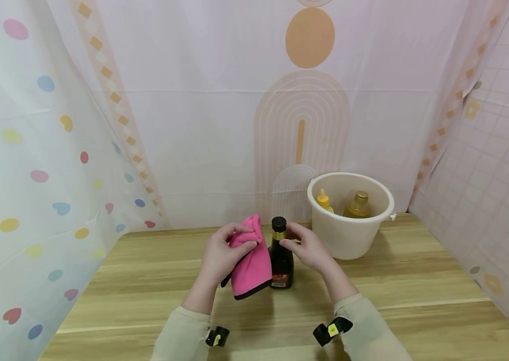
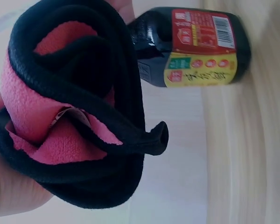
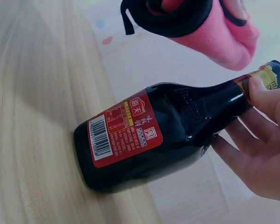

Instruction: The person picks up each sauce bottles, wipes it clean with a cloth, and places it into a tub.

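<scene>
My left hand (image 1: 224,251) grips a folded pink cloth with black edging (image 1: 253,268) between thumb and fingers. In the left wrist view, the cloth's rolled black border (image 2: 130,135) fills much of the picture. Just to the right of the cloth stands a dark soy sauce bottle (image 1: 282,265), upright on the table, with a black cap and a red label (image 3: 126,126). At its neck, my right hand (image 1: 308,246) pinches the bottle, the thumb on the gold band and the fingers behind. The cloth hangs near the bottle's neck and side.
On the wooden table (image 1: 146,281), a cream bucket (image 1: 346,235) stands at the back right. Inside it are a yellow-capped bottle (image 1: 323,199) and a bottle with yellowish contents (image 1: 358,205). Patterned curtains (image 1: 209,115) hang behind and on both sides.
</scene>
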A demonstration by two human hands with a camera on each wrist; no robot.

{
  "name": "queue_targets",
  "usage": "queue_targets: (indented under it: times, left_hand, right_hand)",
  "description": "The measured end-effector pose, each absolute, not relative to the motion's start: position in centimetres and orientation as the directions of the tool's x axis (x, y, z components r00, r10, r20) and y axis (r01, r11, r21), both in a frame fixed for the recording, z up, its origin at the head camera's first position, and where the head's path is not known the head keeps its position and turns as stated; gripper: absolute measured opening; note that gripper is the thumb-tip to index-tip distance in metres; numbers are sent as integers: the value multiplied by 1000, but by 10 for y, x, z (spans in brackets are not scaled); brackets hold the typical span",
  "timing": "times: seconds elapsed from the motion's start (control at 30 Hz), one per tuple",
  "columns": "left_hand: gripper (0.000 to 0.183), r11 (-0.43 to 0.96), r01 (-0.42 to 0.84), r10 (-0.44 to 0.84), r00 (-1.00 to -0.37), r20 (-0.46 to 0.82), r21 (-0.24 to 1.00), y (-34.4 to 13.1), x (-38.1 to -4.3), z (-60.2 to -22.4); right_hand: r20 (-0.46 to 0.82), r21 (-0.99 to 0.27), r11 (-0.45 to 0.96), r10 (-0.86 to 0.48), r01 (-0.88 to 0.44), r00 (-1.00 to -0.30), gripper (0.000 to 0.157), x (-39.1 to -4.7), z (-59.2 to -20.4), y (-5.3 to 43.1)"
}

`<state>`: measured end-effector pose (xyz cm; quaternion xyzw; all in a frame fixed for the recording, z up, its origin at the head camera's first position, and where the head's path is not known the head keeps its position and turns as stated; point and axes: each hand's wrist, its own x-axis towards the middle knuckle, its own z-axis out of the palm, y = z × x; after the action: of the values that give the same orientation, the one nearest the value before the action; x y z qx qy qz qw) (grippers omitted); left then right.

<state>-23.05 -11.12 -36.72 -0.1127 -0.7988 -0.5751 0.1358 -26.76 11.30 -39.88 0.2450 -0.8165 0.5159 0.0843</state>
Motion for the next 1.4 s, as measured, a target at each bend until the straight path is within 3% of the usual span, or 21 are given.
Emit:
queue_targets:
  times: [0.27,0.4,0.53,0.67,0.93,1.27,1.4]
  left_hand:
    - [21,262,390,71,-920,386,883,-105,-230,-361]
    - [21,249,410,69,-911,406,877,-102,-231,-359]
    - [22,248,421,72,-906,417,872,-98,-232,-359]
    - [22,252,416,74,-909,411,874,-93,-235,-366]
    - [20,257,423,97,-906,412,869,-88,-241,-383]
    - [17,386,363,122,-931,344,848,-91,-246,-401]
    - [17,417,340,126,-940,317,843,-94,-246,-405]
  right_hand:
    - [447,-818,267,-260,-509,-856,43,-264,-395,110]
    - [581,-752,249,-184,-610,-793,52,-258,-387,106]
    - [650,-692,297,-142,-658,-747,46,-254,-382,102]
    - [646,-691,319,-129,-648,-752,40,-254,-387,98]
    - [649,-704,292,-107,-648,-753,42,-255,-399,96]
    - [634,-731,266,-76,-628,-770,40,-233,-378,88]
    - [633,-729,285,-65,-622,-771,42,-245,-390,88]
